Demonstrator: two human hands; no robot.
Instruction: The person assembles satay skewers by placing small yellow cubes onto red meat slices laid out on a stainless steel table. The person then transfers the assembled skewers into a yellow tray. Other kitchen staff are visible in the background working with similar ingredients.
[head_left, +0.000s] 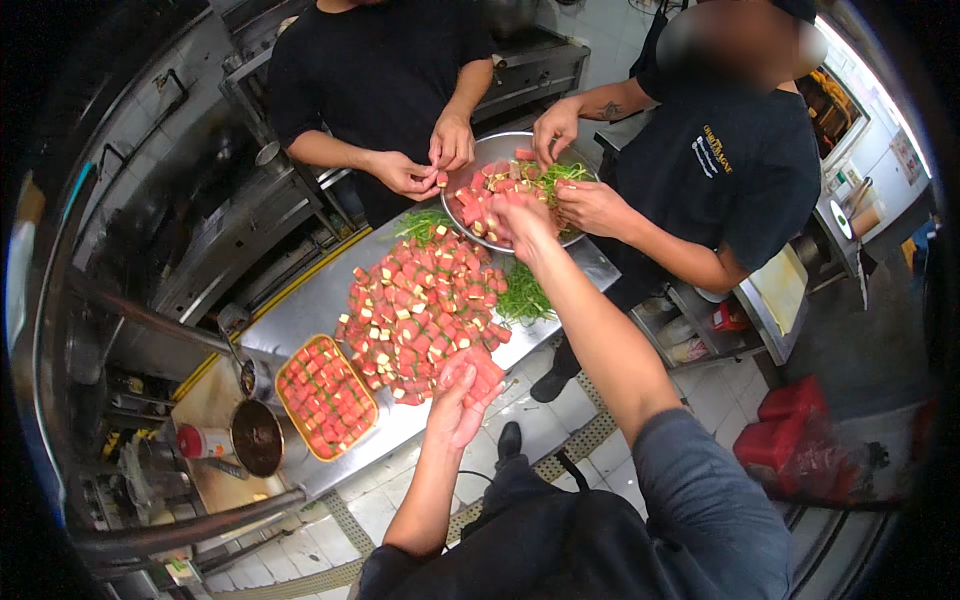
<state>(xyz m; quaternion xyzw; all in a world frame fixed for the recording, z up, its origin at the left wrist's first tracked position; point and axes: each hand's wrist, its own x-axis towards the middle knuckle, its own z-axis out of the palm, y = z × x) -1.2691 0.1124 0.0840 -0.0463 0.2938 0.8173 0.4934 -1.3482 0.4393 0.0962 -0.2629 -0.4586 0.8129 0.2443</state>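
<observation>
My left hand (456, 405) holds thin pink raw meat (482, 375) on its upturned palm and fingers, at the table's near edge. I cannot tell if it is one piece or more. My right hand (517, 221) reaches over the near side of a round steel bowl (487, 147); it is blurred, so its grip is unclear. Pink meat rolls and green strands fill the bowl. Between my hands spreads a large pile of meat rolls (420, 307) with pale yellow cores, many tied with green strands. Beside it lies a bunch of thin green stalks (523, 294).
Two co-workers' hands (431, 161) (581, 180) work at the bowl. A gold-rimmed tray (352, 444) of rolls stands on the steel table (296, 326), near a dark pan (256, 439) and a red-lidded container (202, 441). More green stalks (422, 225) lie behind the pile.
</observation>
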